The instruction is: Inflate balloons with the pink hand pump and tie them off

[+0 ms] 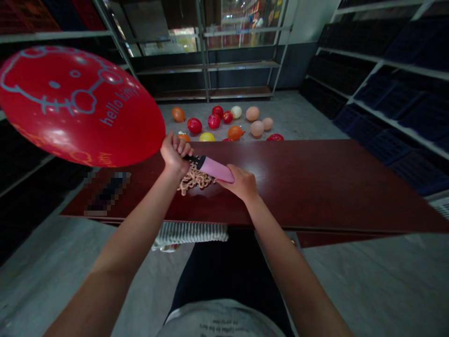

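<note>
A large inflated red balloon (87,112) with a printed cat face and lettering fills the upper left. My left hand (175,152) is closed around its neck, at the black nozzle end of a pink hand pump (216,169). The far end of the pump's pink body sits in my closed right hand (240,182). Whether the nozzle is inside the balloon's neck is hidden by my left fingers. Beneath the pump, a pile of limp beige balloons (196,180) lies on the table.
The dark red table (298,182) spans the width before me. A blurred-out object (108,192) lies at its left. Beyond it, several inflated balloons (213,121) rest on the floor. Metal shelves (242,65) stand behind, with crates (389,98) on shelving at the right.
</note>
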A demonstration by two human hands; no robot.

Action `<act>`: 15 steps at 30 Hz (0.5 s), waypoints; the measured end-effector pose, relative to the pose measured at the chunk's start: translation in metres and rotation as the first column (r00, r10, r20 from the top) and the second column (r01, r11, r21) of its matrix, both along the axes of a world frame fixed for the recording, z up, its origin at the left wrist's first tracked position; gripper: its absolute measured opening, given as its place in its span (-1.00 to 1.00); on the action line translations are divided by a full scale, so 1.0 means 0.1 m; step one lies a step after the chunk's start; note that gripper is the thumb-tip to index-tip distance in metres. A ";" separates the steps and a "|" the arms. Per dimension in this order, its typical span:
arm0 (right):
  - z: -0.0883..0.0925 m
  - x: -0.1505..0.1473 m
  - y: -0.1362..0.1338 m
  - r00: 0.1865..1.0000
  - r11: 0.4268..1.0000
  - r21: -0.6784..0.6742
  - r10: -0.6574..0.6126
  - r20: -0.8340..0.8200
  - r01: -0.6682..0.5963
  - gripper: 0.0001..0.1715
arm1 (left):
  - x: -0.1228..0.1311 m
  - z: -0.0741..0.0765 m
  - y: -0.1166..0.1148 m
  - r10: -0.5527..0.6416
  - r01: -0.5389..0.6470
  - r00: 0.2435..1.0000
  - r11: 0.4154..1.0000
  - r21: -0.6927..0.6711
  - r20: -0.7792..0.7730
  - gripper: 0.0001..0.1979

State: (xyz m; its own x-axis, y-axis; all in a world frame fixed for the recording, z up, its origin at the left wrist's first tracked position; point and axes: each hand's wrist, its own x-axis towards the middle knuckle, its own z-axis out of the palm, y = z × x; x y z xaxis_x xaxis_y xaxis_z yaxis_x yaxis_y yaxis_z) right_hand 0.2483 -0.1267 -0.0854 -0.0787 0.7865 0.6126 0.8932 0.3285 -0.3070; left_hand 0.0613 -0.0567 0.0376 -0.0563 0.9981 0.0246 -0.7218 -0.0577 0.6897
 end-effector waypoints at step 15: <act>0.06 -0.08 -0.08 0.977 0.990 -0.034 0.137 0.166 -0.134 -0.37 | -1.22 0.20 -0.18 0.270 -0.268 0.961 0.963 -0.035 0.063 -0.56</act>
State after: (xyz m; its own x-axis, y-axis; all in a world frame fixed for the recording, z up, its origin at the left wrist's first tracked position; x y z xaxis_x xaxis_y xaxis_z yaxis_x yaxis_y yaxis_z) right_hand 0.2400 -0.1348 -0.0799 -0.2854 0.7748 0.5641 0.8803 0.4447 -0.1655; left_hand -0.0604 -0.0751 0.0578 -0.3236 0.9461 -0.0139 -0.7262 -0.2389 0.6446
